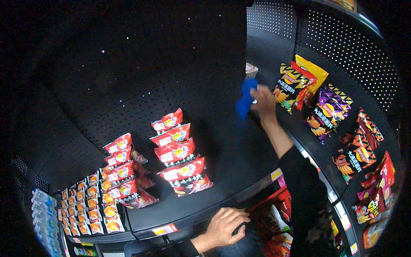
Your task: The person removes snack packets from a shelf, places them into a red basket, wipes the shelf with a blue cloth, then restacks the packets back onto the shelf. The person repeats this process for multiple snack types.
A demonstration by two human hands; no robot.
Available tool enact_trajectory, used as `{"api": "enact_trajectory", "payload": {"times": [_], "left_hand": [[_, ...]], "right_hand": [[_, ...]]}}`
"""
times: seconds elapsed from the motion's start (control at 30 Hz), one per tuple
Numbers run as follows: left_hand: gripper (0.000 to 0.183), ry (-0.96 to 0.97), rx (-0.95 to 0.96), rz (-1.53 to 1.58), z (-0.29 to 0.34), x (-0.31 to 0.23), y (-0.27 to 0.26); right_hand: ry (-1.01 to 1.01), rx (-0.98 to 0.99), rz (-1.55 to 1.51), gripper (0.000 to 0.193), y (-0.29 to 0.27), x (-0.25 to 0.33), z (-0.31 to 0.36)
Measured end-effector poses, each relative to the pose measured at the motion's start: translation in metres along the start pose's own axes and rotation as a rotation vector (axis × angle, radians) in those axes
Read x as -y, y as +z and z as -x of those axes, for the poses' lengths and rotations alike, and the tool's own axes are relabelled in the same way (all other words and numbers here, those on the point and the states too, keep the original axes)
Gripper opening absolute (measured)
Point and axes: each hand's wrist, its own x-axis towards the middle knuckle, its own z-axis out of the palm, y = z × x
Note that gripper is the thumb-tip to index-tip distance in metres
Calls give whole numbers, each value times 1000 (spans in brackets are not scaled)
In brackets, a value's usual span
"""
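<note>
My right hand (263, 104) is stretched over the dark shelf, fingers closed on a blue cloth (246, 100) that is smeared by motion. The cloth is close to the divider, left of the yellow and red chip bags (286, 88). Lower down, my left hand (225, 228) is in front of the shelf's front edge, its fingers curled with the thumb below. Something dark shows between thumb and fingers; I cannot make out what it is. Left of the cloth stand red snack bags (182, 171) in a row, one behind another.
More red bags (128, 190) and orange-and-white packs (92, 201) fill the shelf's left end, with clear bottles (45, 218) beyond. On the right, a curved shelf holds purple bags (327, 113) and black-and-orange bags (359, 156). Red packages (278, 222) lie on a lower shelf.
</note>
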Motion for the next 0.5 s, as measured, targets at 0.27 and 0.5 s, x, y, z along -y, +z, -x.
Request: {"api": "enact_trajectory", "payload": {"times": [0.27,0.5], "left_hand": [[17,14,-39,-8,-9,-3,0],[26,-24,9,43,-6,4,5]], "right_hand": [[-75,-153,3,39,90,38,-131],[83,-111,-189,45,83,-95,-64]]}}
